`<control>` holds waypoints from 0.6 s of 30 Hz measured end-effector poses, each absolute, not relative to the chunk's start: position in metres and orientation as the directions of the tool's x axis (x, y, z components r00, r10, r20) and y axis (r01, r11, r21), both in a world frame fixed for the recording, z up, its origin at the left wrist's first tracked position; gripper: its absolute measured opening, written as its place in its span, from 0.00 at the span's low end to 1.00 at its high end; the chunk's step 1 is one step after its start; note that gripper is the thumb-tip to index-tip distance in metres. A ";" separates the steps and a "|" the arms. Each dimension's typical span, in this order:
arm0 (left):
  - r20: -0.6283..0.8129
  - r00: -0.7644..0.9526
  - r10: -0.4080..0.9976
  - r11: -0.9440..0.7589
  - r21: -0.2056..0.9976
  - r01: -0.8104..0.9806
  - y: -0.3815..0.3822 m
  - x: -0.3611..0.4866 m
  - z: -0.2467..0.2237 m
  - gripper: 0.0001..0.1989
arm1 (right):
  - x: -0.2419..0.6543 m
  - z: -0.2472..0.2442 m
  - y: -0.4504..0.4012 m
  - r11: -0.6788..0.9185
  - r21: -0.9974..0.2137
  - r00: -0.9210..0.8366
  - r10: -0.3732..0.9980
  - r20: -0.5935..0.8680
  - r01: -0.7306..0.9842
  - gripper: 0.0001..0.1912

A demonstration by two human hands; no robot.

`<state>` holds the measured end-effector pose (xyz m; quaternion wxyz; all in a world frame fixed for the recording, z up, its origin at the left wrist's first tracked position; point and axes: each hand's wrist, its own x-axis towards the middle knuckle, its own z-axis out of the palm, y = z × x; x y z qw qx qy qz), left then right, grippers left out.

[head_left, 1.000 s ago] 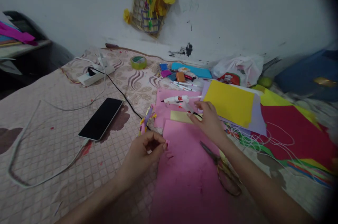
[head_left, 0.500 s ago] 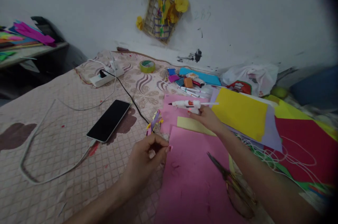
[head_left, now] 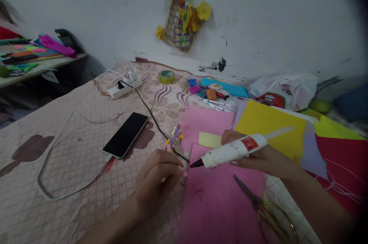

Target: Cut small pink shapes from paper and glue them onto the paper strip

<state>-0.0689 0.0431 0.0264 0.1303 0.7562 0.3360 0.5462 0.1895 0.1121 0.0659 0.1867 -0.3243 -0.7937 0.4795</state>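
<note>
My right hand (head_left: 255, 155) is closed round a white hot glue gun (head_left: 230, 152) with a red label and a clear glue stick jutting from its back. Its dark nozzle points left, close to my left hand (head_left: 159, 177). Thumb and fingertips of my left hand pinch a small pink paper piece (head_left: 185, 173), mostly hidden by the fingers. Beneath the glue gun lies a sheet of pink paper (head_left: 218, 205). Gold-handled scissors (head_left: 255, 200) rest on it, blades toward the upper left. A small purple and yellow paper craft (head_left: 174, 136) sits just beyond my left hand.
A phone (head_left: 125, 135) on its white cable lies at left. A power strip (head_left: 125, 88), green tape roll (head_left: 166, 76) and clay packets (head_left: 211, 94) are farther back. Yellow paper (head_left: 270, 129) and red paper (head_left: 342, 167) lie at right. A black cord crosses the tablecloth (head_left: 86, 167).
My right hand has brought the glue gun down and nearer, its nozzle now beside the pink piece in my left hand. The view has shifted slightly left.
</note>
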 end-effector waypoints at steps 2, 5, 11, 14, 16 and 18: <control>0.747 0.195 0.635 -0.753 0.543 0.371 0.043 -0.070 0.026 0.13 | 0.187 0.065 0.112 0.322 -0.891 -0.728 0.685 -0.014 0.321 0.05; 0.749 0.211 0.629 -0.757 0.527 0.385 0.043 -0.070 0.026 0.13 | 0.185 0.063 0.112 0.308 -0.901 -0.737 0.675 -0.018 0.304 0.05; 0.753 0.202 0.626 -0.760 0.530 0.376 0.043 -0.070 0.027 0.13 | 0.187 0.061 0.112 0.290 -0.902 -0.742 0.669 -0.047 0.319 0.06; 0.758 0.203 0.619 -0.766 0.526 0.369 0.043 -0.070 0.027 0.13 | 0.187 0.061 0.112 0.294 -0.901 -0.745 0.665 -0.047 0.319 0.05; 0.759 0.207 0.617 -0.767 0.523 0.371 0.043 -0.070 0.027 0.14 | 0.187 0.061 0.111 0.294 -0.904 -0.750 0.660 -0.042 0.310 0.05; 0.758 0.207 0.618 -0.765 0.521 0.378 0.043 -0.070 0.028 0.13 | 0.186 0.062 0.110 0.291 -0.910 -0.753 0.658 -0.034 0.295 0.04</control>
